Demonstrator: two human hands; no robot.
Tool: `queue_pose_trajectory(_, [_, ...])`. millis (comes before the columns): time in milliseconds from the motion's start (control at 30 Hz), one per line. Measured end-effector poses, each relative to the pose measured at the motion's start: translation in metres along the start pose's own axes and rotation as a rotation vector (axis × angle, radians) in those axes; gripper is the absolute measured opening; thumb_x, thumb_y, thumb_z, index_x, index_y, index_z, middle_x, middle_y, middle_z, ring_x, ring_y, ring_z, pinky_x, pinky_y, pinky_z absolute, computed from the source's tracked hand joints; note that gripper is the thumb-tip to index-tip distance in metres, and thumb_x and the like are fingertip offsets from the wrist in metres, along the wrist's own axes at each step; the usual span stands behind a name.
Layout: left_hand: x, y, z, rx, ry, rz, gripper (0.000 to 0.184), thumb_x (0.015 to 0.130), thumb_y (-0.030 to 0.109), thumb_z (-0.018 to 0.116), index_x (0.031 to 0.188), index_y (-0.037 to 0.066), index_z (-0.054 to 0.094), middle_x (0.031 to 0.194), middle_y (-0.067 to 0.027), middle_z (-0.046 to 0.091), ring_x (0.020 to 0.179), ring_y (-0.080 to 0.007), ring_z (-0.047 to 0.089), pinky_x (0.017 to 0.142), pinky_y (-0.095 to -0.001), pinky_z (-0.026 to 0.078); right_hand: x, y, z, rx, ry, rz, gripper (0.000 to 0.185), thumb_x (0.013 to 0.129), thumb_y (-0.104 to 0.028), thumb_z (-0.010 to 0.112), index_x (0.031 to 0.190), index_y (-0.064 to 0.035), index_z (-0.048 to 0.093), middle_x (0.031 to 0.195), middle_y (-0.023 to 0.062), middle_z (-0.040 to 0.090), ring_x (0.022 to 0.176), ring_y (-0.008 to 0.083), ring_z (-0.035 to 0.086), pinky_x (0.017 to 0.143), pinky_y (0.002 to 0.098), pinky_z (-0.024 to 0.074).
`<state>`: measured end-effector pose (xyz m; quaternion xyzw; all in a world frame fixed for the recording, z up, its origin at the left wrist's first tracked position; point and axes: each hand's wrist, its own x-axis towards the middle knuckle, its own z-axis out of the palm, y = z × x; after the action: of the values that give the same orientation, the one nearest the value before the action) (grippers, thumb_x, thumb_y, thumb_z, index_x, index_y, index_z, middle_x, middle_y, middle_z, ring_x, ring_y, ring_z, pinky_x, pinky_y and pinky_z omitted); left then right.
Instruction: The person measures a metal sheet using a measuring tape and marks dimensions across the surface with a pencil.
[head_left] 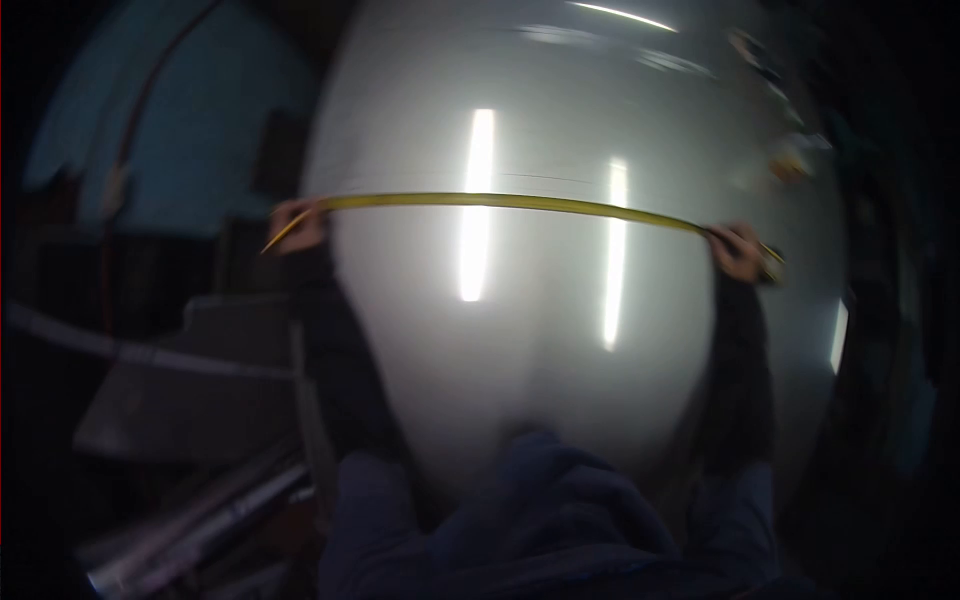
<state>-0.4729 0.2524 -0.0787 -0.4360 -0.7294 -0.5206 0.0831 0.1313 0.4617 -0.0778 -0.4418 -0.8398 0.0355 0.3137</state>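
A yellow tape measure (510, 202) is stretched across a broad, glossy grey sheet (540, 300), bowing slightly between my two hands. My left hand (303, 228) is closed on the tape at the sheet's left edge. A thin yellow strip sticks out below those fingers; whether it is the tape's end or a pencil, I cannot tell. Toward the sheet's right side, my right hand (738, 252) grips the other part of the tape. A dark and yellow piece shows just beyond this hand, too blurred to make out.
Lamp reflections (478, 200) streak the sheet, and thin dark lines run across it above the tape. Small blurred items (788, 165) lie at its far right. At left are a grey panel (190, 400) and long shiny strips (200, 530). A cable (135, 120) hangs beyond.
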Motion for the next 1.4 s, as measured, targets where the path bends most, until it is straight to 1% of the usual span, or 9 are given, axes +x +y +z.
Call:
queue_pose_trajectory(33, [0.008,-0.012,-0.005,0.261,-0.02,0.306,0.018,0.077,0.015,0.072,0.073,0.007,0.056,0.069,-0.0042,0.057,0.062,-0.0129,0.054,0.06,-0.0264,0.044,-0.001,0.005,0.002,0.031,-0.031,-0.001,0.021,0.064,-0.008,0.076,0.085,-0.013,0.073,0.072,0.0081,0.058,0.069,0.0225,0.054,0.064,0.0337,0.0439])
queue_pose_trajectory(100, [0.0,-0.02,-0.002,-0.225,-0.091,-0.261,0.022,0.08,0.017,0.069,0.07,0.006,0.053,0.062,-0.0023,0.055,0.058,-0.0093,0.052,0.055,-0.0246,0.042,-0.005,0.005,0.0,0.005,-0.028,-0.046,0.021,0.067,-0.004,0.074,0.086,-0.0119,0.073,0.073,0.0078,0.057,0.071,0.022,0.054,0.066,0.0331,0.0429])
queue_pose_trajectory(500, [-0.001,-0.031,-0.008,-0.103,-0.062,-0.156,0.03,0.082,0.02,0.069,0.066,0.006,0.048,0.06,-0.002,0.059,0.054,-0.0033,0.05,0.049,-0.0198,0.04,-0.005,0.015,-0.006,0.062,-0.108,-0.102,0.022,0.073,0.001,0.067,0.094,-0.0055,0.07,0.072,0.01,0.057,0.068,0.0212,0.054,0.064,0.0319,0.0423])
queue_pose_trajectory(533, [0.001,-0.025,-0.009,-0.123,-0.046,-0.203,0.034,0.079,0.027,0.069,0.065,0.004,0.05,0.056,-0.009,0.057,0.052,-0.0172,0.056,0.054,-0.031,0.045,-0.005,0.017,-0.005,0.064,-0.107,-0.109,0.022,0.073,0.001,0.067,0.094,-0.0055,0.07,0.072,0.01,0.057,0.068,0.0212,0.054,0.064,0.0319,0.0423])
queue_pose_trajectory(767, [0.006,-0.02,-0.016,-0.379,0.09,-0.307,0.032,0.08,0.028,0.07,0.069,0.003,0.053,0.061,-0.0095,0.06,0.055,-0.0159,0.058,0.055,-0.0295,0.045,-0.005,0.022,-0.006,0.096,-0.118,-0.1,0.019,0.075,0.001,0.067,0.093,-0.003,0.069,0.073,0.0104,0.058,0.068,0.0208,0.055,0.062,0.031,0.0425])
queue_pose_trajectory(1167, [0.006,-0.019,-0.019,0.012,-0.105,-0.201,0.037,0.078,0.031,0.072,0.063,0.004,0.051,0.057,-0.0083,0.059,0.051,-0.0155,0.056,0.054,-0.0299,0.044,-0.008,0.027,-0.005,0.083,-0.127,-0.093,0.02,0.076,0.001,0.065,0.095,-0.003,0.069,0.077,0.0112,0.06,0.069,0.0203,0.056,0.064,0.0299,0.0436])
queue_pose_trajectory(1267, [0.006,-0.018,-0.018,0.013,-0.057,-0.118,0.037,0.08,0.03,0.071,0.063,0.004,0.051,0.053,-0.0036,0.057,0.048,-0.0055,0.05,0.048,-0.0219,0.039,-0.008,0.03,-0.006,0.084,-0.136,-0.08,0.021,0.075,0.001,0.066,0.095,-0.0034,0.069,0.076,0.0112,0.06,0.07,0.0213,0.057,0.065,0.0311,0.0437])
queue_pose_trajectory(1333, [0.007,-0.014,-0.02,-0.015,-0.05,-0.191,0.034,0.081,0.029,0.069,0.067,0.003,0.052,0.059,-0.0091,0.061,0.052,-0.0154,0.057,0.055,-0.0284,0.046,-0.008,0.032,-0.006,0.075,-0.151,-0.092,0.021,0.075,0.001,0.066,0.095,-0.0035,0.069,0.076,0.0113,0.06,0.07,0.0211,0.057,0.065,0.0309,0.0438])
queue_pose_trajectory(1400, [0.006,-0.02,-0.017,-0.096,-0.002,-0.219,0.034,0.082,0.029,0.068,0.068,0.003,0.052,0.059,-0.0084,0.061,0.052,-0.0142,0.057,0.055,-0.0274,0.046,-0.008,0.033,-0.005,0.1,-0.138,-0.102,0.022,0.075,0.001,0.066,0.096,-0.0038,0.069,0.077,0.0112,0.061,0.07,0.0209,0.057,0.066,0.0304,0.0438])
